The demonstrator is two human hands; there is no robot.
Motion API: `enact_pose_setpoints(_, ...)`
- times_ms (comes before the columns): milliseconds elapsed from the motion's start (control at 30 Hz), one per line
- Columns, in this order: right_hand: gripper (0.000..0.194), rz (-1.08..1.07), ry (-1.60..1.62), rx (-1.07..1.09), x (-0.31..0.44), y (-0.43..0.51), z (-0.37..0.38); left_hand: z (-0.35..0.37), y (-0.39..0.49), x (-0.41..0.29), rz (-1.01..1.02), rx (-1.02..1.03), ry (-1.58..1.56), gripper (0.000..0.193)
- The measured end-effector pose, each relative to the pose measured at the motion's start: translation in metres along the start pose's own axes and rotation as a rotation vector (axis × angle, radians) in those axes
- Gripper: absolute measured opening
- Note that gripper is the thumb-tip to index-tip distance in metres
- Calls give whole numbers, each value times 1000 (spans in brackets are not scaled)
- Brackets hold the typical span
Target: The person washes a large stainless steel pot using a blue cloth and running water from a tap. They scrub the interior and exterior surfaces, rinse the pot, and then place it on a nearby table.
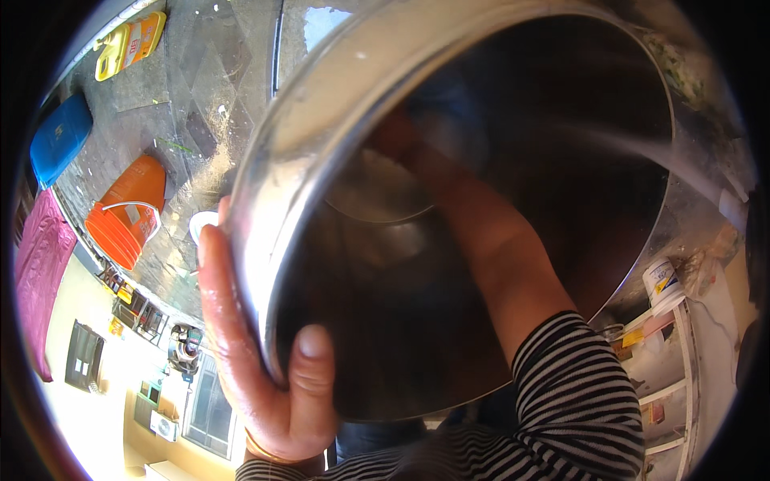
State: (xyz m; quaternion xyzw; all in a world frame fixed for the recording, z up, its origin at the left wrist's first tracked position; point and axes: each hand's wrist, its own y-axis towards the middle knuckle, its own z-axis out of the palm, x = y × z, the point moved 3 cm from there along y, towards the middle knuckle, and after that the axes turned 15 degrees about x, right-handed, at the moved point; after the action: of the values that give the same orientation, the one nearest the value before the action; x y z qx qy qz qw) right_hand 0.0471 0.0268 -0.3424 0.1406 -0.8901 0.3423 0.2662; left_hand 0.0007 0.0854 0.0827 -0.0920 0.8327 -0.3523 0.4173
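A large shiny metal vessel [301, 174] fills the middle of the view, tilted so its wide mouth faces me. My left hand [264, 385] grips its rim at the lower left, thumb inside and wet fingers along the outer wall. Deep within the dark interior is my right hand [394, 135], dim and blurred near the vessel's bottom [385, 186]. Whether it holds anything cannot be made out. From the right, a pale blurred streak [637, 147] crosses the rim into the vessel, in line with a whitish tube-like thing [731, 207].
An orange bucket [129, 210] lies on its side on the dirty floor [198, 78] at left. Beyond are a blue plastic container [63, 138] and a yellow jerrycan [132, 45]. At right, a white tub [662, 285] stands by a shelf rack [686, 361].
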Motion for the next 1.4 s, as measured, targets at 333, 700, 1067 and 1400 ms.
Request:
enact_pose_setpoints(333, 55, 76, 111, 109, -89, -13, -26, -7, 1, 1, -67, -5, -1, 80)
enact_pose_setpoints(700, 59, -83, 706, 843, 96, -121, 60, 2, -3, -2, 20, 35, -19, 72)
enact_pose_setpoints(1067, 51, 174, 515, -246, -53, -55, -159, -2, 8, -13, 235, 91, 82, 60)
enact_pose_setpoints(1400, 55, 398, -91, 347, -105, -134, 26, -5, -2, 2, 163, 72, 172, 68)
